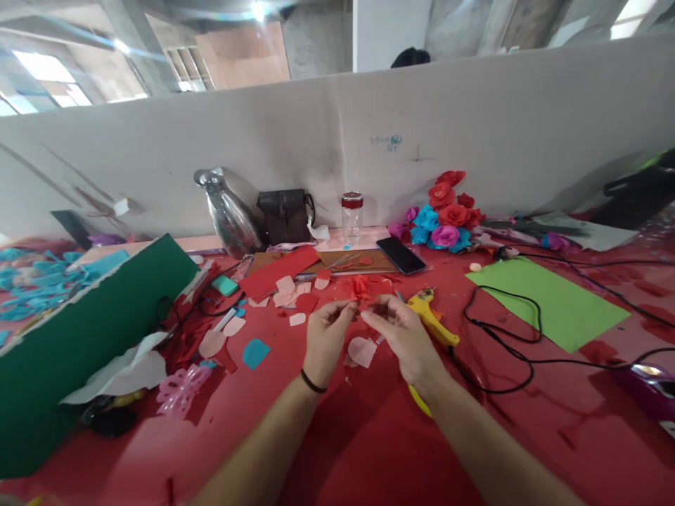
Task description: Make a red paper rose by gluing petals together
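A small red paper flower [359, 287] is held up between my two hands, above the red tabletop. My left hand [328, 335] pinches its lower part between thumb and fingers. From the other side my right hand [401, 336] closes thumb and fingers on the flower's base or a petal; which one is hidden. A yellow glue gun [433, 318] lies just right of my right hand. Pink paper petals [361, 351] rest on the table below my hands, and a blue petal [256, 353] sits further left.
Behind stand a steel jug [228, 214], a dark pouch [285, 216], a red-lidded jar [352, 216] and a bunch of paper flowers [447, 214]. A phone [401, 254] lies nearby. Green paper [553, 299] and a looping black cable [519, 360] are right; a green board [100, 351] stands left.
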`<action>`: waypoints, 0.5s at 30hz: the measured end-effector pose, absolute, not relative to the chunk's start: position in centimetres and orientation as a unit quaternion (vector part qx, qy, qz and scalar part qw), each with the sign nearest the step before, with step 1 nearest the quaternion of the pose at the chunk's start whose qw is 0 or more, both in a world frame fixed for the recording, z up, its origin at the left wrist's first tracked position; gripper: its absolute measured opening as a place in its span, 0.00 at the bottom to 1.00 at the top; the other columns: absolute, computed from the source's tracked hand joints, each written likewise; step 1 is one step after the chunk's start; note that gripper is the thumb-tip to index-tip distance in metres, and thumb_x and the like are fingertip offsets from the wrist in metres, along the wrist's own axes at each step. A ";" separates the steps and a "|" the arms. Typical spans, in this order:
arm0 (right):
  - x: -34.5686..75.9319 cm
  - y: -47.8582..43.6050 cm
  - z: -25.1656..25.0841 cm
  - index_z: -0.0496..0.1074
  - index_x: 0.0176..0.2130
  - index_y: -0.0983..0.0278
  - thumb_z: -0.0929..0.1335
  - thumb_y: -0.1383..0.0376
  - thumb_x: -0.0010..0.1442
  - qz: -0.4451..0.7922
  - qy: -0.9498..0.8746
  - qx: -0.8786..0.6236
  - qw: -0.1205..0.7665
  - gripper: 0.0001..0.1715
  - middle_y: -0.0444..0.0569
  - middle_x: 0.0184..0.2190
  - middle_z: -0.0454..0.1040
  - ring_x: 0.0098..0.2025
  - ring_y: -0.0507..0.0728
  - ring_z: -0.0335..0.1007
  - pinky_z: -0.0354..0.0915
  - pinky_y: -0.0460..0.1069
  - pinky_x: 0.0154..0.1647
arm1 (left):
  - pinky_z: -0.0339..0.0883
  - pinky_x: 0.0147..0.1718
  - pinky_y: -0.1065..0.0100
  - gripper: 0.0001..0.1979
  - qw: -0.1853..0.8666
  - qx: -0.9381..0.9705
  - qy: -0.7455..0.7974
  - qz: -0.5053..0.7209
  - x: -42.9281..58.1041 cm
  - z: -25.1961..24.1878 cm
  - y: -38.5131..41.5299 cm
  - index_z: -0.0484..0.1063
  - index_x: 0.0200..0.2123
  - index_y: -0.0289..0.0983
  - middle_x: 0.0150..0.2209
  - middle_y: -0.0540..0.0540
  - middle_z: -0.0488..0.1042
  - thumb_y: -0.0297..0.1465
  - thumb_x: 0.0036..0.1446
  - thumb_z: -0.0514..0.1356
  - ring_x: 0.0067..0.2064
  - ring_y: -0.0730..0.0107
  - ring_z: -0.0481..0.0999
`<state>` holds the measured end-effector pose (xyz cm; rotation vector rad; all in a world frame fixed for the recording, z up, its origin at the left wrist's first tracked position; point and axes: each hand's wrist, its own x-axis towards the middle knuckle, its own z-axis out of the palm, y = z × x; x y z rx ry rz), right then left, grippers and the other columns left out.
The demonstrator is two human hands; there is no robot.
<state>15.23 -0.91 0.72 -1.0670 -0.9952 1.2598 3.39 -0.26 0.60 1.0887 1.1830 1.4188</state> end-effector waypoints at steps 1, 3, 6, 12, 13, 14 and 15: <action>15.0 -1.1 0.5 0.69 0.33 0.62 0.72 0.59 0.45 0.520 -0.435 -0.462 0.571 0.15 0.43 0.30 0.71 0.33 0.54 0.67 0.62 0.50 0.38 | 0.66 0.32 0.69 0.07 0.467 0.449 0.492 0.582 3.5 0.6 -0.4 0.77 0.27 0.35 0.25 0.48 0.77 0.33 0.46 0.63 0.29 0.71 0.73; 14.8 -1.4 0.2 0.66 0.34 0.61 0.72 0.58 0.47 0.442 -0.459 -0.497 0.590 0.16 0.44 0.32 0.70 0.35 0.54 0.66 0.63 0.51 0.39 | 0.65 0.28 0.71 0.07 0.440 0.463 0.505 0.581 3.8 0.6 -0.6 0.77 0.26 0.35 0.23 0.48 0.76 0.33 0.47 0.62 0.26 0.72 0.72; 15.0 -1.7 0.4 0.64 0.37 0.61 0.72 0.59 0.48 0.238 -0.512 -0.536 0.628 0.18 0.46 0.36 0.67 0.39 0.56 0.64 0.62 0.55 0.44 | 0.62 0.24 0.73 0.08 0.384 0.501 0.527 0.569 4.1 0.8 -1.0 0.75 0.23 0.35 0.20 0.50 0.74 0.32 0.48 0.60 0.23 0.74 0.69; 15.5 -2.0 1.0 0.69 0.36 0.60 0.70 0.60 0.54 0.024 -0.616 -0.512 0.598 0.10 0.50 0.42 0.65 0.48 0.60 0.62 0.60 0.58 0.50 | 0.61 0.23 0.74 0.10 0.291 0.565 0.547 0.545 4.2 1.1 -1.5 0.73 0.22 0.36 0.19 0.51 0.73 0.32 0.51 0.58 0.22 0.75 0.68; 15.5 -2.0 1.0 0.71 0.35 0.60 0.70 0.60 0.54 0.006 -0.623 -0.517 0.587 0.08 0.51 0.43 0.64 0.48 0.61 0.62 0.59 0.58 0.50 | 0.62 0.24 0.74 0.10 0.283 0.571 0.546 0.544 4.1 1.2 -1.5 0.74 0.23 0.36 0.20 0.51 0.74 0.32 0.52 0.57 0.23 0.75 0.69; 15.5 -2.0 1.0 0.72 0.35 0.60 0.70 0.60 0.54 -0.008 -0.628 -0.523 0.577 0.08 0.51 0.43 0.64 0.48 0.61 0.62 0.59 0.58 0.50 | 0.63 0.24 0.74 0.09 0.274 0.576 0.545 0.544 4.1 1.2 -1.6 0.75 0.24 0.36 0.22 0.50 0.76 0.32 0.52 0.58 0.24 0.74 0.70; 15.5 -2.0 1.0 0.72 0.35 0.60 0.70 0.60 0.55 -0.018 -0.631 -0.527 0.569 0.08 0.51 0.43 0.64 0.47 0.61 0.62 0.59 0.59 0.50 | 0.64 0.25 0.74 0.08 0.265 0.581 0.543 0.545 4.1 1.2 -1.6 0.75 0.25 0.36 0.23 0.49 0.77 0.31 0.52 0.58 0.25 0.74 0.71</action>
